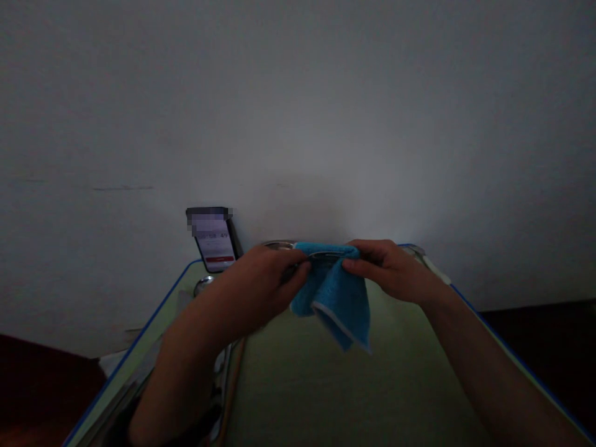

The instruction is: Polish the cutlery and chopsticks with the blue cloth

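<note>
A blue cloth [342,304] with a pale edge hangs above the table between my two hands. In its upper fold lies a slim shiny metal utensil [325,254] that looks like a fork, though its end is partly covered. My left hand [274,276] is closed, thumb and fingers pinching the utensil at the cloth's left side. My right hand [388,267] pinches the folded cloth between thumb and fingers around the utensil's right end. Behind my left hand, the rim of a metal bowl or dish [278,245] shows in part.
A phone [215,242] with a lit screen leans against the wall [298,112] at the back left. By it sits a small round metal object [203,285]. Long items, partly hidden by my left arm, lie along the left of the green table [349,397]. A pale object [428,264] lies at the back right corner.
</note>
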Demonstrator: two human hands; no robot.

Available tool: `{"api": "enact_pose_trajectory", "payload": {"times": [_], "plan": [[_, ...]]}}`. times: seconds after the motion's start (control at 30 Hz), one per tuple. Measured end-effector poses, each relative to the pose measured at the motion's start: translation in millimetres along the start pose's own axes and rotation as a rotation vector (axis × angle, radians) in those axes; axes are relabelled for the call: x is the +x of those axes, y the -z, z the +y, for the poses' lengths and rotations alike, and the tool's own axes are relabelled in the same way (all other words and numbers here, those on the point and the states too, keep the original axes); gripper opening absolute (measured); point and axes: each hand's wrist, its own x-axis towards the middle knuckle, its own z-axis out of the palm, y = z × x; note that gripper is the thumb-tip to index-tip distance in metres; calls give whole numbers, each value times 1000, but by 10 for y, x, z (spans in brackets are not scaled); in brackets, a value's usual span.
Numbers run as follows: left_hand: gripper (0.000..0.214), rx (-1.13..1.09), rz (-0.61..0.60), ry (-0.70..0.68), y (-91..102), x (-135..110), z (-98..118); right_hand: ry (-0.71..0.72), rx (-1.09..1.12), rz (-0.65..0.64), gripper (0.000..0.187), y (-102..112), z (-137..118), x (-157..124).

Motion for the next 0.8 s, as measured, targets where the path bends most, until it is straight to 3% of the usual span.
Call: {"api": "enact_pose_trajectory", "payload": {"times": [0.17, 0.33, 0.4, 0.63, 0.8], "plan": [[31, 98, 9, -16, -23, 26, 25, -14, -88, 36, 21, -40, 1, 18], [30, 212, 66, 23, -111, 62, 55, -3, -275, 291, 20, -199, -7, 59], [30, 231, 68, 21, -135, 67, 60, 11, -313, 315, 21, -235, -25, 69], [32, 145, 4, -8, -135, 65, 15, -14, -321, 213, 23, -188, -57, 67], [31, 118, -54, -13, -107, 53, -43, -63, -214, 32, 24, -164, 0, 60]]}}
